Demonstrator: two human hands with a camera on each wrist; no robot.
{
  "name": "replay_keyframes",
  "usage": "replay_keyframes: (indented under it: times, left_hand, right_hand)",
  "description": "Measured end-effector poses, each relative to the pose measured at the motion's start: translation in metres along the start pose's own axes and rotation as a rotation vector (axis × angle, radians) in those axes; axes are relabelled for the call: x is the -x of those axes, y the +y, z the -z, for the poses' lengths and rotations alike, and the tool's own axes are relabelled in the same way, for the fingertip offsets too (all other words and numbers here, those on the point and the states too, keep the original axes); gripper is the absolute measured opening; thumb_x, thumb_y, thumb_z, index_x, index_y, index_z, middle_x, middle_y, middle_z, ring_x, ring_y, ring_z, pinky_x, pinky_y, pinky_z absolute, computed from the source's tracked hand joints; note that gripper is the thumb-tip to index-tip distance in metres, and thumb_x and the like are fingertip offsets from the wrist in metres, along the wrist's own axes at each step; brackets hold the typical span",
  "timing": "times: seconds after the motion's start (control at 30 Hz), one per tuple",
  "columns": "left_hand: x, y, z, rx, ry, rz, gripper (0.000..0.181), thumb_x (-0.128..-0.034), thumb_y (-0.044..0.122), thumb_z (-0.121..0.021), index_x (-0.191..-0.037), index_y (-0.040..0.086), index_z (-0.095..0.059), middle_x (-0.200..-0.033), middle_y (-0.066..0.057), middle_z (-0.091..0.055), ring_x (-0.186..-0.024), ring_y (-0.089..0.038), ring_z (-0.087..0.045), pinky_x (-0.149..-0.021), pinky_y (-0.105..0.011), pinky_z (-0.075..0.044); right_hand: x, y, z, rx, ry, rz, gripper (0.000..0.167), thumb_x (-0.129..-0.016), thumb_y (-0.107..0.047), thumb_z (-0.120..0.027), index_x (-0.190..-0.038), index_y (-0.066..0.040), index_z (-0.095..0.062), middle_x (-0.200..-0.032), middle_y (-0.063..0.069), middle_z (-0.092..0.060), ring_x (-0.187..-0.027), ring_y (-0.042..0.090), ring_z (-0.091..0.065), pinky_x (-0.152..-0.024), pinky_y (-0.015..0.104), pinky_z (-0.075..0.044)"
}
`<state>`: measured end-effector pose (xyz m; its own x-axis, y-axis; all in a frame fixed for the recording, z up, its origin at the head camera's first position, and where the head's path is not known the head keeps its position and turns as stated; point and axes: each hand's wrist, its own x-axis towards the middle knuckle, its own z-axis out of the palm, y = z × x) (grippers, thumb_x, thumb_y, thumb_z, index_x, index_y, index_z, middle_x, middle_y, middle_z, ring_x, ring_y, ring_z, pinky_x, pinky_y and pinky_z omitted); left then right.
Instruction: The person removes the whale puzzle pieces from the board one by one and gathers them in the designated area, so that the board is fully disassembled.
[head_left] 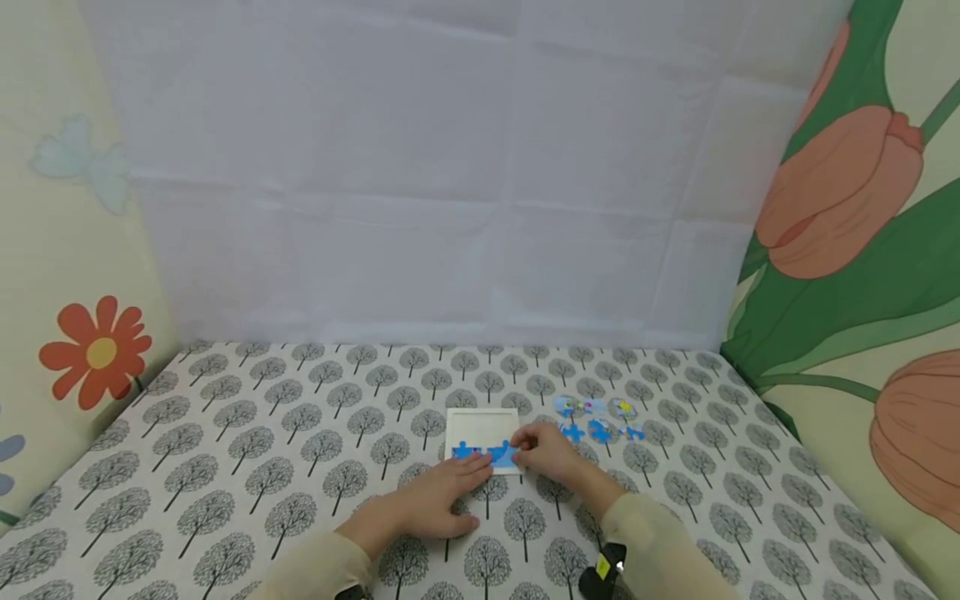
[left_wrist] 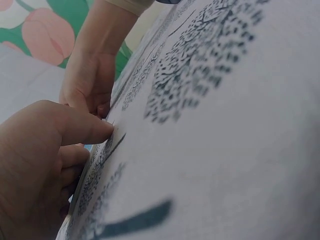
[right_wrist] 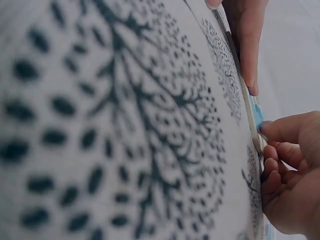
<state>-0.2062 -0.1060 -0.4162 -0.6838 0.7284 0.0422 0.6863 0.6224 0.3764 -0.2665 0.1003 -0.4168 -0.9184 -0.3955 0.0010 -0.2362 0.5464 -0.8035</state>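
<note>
Left hand (head_left: 438, 498) lay palm down, thumb spread, straight fingers over near left of tray (head_left: 483, 422). Tray sat centre, blue pieces (head_left: 501, 453) nearside. Right hand (head_left: 553, 452) curled at right edge; pinching or pressing, couldn't tell. Loose pieces (head_left: 600, 430) lay right.

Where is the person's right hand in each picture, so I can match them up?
Head: right hand just right of centre, below the middle, at the right side of the white puzzle tray.
Left wrist: right hand in the upper left, beyond the left hand.
Right wrist: right hand at the right edge, below the middle.
Shared landmark: the tree-print tablecloth.
</note>
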Motion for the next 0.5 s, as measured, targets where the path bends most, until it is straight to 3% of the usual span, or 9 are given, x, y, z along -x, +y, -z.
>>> replay_keyframes:
  times: [0.5]
  left_hand:
    - [-0.0001,0.0018,0.0018,0.007,-0.011,0.02,0.066,-0.0785,0.034,-0.054,-0.133,0.003,-0.032,-0.139,-0.008,-0.024,-0.126,-0.023,-0.018,-0.101,-0.04,-0.016]
  right_hand:
    - [0.0017,-0.0046,0.0013,-0.089,0.03,-0.03,0.008,-0.075,0.0,-0.06,-0.084,-0.001,-0.059,-0.073,0.001,-0.054,-0.063,0.013,-0.049,-0.053,0.025,-0.043]
